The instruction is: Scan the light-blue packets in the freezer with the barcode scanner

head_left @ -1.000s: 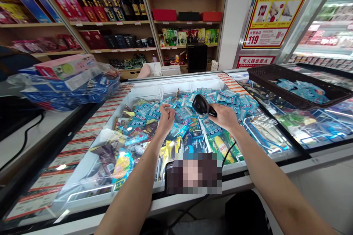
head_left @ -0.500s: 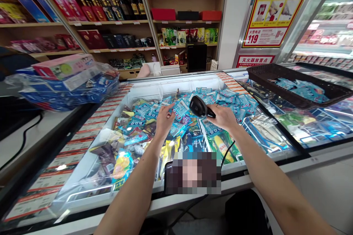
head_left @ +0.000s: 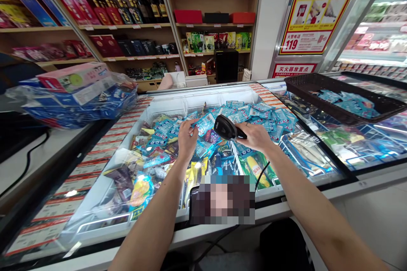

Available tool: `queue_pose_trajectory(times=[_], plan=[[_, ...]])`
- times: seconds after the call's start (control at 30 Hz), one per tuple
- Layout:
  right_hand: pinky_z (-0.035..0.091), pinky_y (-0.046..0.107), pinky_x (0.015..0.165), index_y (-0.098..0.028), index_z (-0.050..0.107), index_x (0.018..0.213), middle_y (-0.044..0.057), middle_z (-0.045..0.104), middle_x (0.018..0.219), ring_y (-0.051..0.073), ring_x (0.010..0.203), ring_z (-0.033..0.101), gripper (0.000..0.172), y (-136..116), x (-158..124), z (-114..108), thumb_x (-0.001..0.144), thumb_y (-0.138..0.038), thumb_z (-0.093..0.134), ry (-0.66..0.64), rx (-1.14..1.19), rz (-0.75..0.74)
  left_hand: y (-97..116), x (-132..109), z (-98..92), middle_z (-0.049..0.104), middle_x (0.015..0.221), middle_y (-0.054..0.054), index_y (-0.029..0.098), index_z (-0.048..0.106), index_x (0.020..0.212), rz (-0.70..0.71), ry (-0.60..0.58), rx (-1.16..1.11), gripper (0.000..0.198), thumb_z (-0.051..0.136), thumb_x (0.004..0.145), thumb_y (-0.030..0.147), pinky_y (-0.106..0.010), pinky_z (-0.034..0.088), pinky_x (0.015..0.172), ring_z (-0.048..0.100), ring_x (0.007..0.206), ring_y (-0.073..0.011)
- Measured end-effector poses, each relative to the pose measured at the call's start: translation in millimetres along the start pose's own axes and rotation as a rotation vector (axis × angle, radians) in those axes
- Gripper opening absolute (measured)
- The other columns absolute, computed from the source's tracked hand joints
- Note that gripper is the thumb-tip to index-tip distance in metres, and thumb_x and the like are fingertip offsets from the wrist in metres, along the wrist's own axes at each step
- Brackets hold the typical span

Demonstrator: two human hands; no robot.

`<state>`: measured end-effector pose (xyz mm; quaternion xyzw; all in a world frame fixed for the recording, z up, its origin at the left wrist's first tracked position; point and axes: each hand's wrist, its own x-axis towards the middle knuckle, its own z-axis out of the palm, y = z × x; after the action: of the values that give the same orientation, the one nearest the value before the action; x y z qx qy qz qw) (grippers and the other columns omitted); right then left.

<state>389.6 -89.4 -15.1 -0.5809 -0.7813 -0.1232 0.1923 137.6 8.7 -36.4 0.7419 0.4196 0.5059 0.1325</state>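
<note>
My right hand (head_left: 256, 136) is wrapped round the handle of a black handheld barcode scanner (head_left: 225, 127), whose head points left. Its cable hangs down toward the freezer's front edge. In my left hand (head_left: 187, 139), the fingers pinch the left end of a light-blue snack packet (head_left: 206, 123) with a white printed label. The scanner head is just right of that packet and covers its near side in part. Many similar blue packets (head_left: 262, 112) lie in a loose heap behind and to the right of both hands, on the glass top of a chest freezer (head_left: 85, 203).
Plastic-wrapped boxes (head_left: 79, 97) stand on the left side. A dark woven basket (head_left: 346, 97) with more blue packets rests at the right. A phone (head_left: 194, 205), partly blurred out, is at the front edge. Stocked shelves (head_left: 127, 27) stand behind.
The scanner and my right hand have shifted slightly left and down. My left hand has moved a little left with the packet, which the scanner head now overlaps.
</note>
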Motion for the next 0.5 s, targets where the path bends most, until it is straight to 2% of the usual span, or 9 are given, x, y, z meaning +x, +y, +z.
queue_pose_trajectory(times=[0.23, 0.5], plan=[[0.039, 0.026, 0.062, -0.020, 0.053, 0.118, 0.005, 0.066, 0.103, 0.020, 0.081, 0.063, 0.042, 2.8, 0.1, 4.3, 0.081, -0.040, 0.055, 0.043, 0.003, -0.053, 4.6, 0.3, -2.8, 0.047, 0.088, -0.002, 0.022, 0.058, 0.109, -0.003, 0.009, -0.015, 0.029, 0.048, 0.082, 0.019, -0.023, 0.042, 0.062, 0.041, 0.060, -0.0071], [0.039, 0.027, 0.062, -0.020, 0.052, 0.119, 0.005, 0.066, 0.104, 0.020, 0.082, 0.062, 0.043, 2.5, 0.4, 3.9, 0.081, -0.040, 0.056, 0.030, -0.004, -0.050, 5.8, 0.5, -2.3, 0.048, 0.086, -0.002, 0.022, 0.058, 0.108, -0.006, 0.017, -0.014, 0.028, 0.048, 0.082, 0.019, -0.025, 0.044, 0.065, 0.045, 0.064, -0.0094]])
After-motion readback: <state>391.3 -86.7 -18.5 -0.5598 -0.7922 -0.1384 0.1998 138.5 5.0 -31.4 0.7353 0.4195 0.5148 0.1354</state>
